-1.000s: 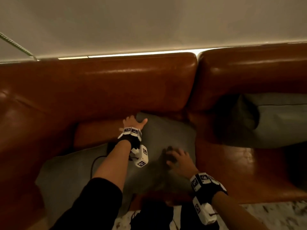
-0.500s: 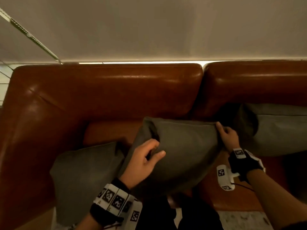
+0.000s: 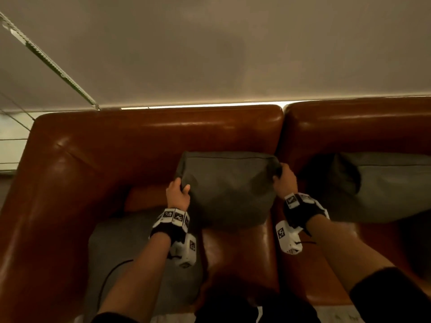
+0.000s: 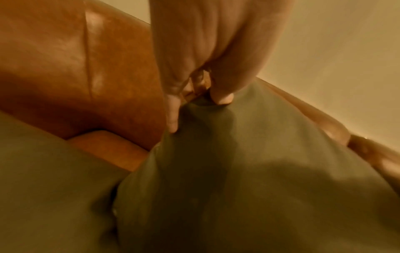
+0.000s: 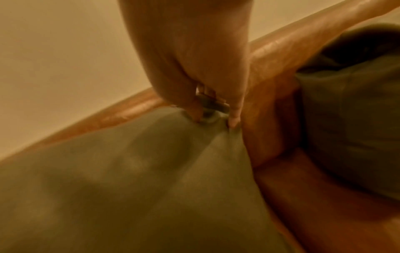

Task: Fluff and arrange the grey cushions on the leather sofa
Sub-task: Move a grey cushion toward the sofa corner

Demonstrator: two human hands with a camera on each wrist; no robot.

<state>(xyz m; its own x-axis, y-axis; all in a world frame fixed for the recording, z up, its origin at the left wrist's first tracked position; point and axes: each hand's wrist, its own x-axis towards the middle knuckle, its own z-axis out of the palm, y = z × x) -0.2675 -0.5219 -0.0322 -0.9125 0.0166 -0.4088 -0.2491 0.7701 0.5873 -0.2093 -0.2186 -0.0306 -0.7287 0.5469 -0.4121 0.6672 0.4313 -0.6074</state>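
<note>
Only cushion (image 3: pixel 227 192) against sofa (image 3: pixel 149 145)

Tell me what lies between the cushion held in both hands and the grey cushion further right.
In the head view, only the right hand and bare leather of the sofa separate the held cushion from the right cushion.

You see sofa (image 3: pixel 144 145) in glossy reddish-brown leather. Three cushions, all plain dark grey: middle cushion (image 3: pixel 228 190), left cushion (image 3: pixel 121 248), right cushion (image 3: pixel 384 190). Your wristbands (image 3: pixel 173 216) black, with white tags in black square pattern. Wall (image 3: pixel 210 54) plain beige.
</note>
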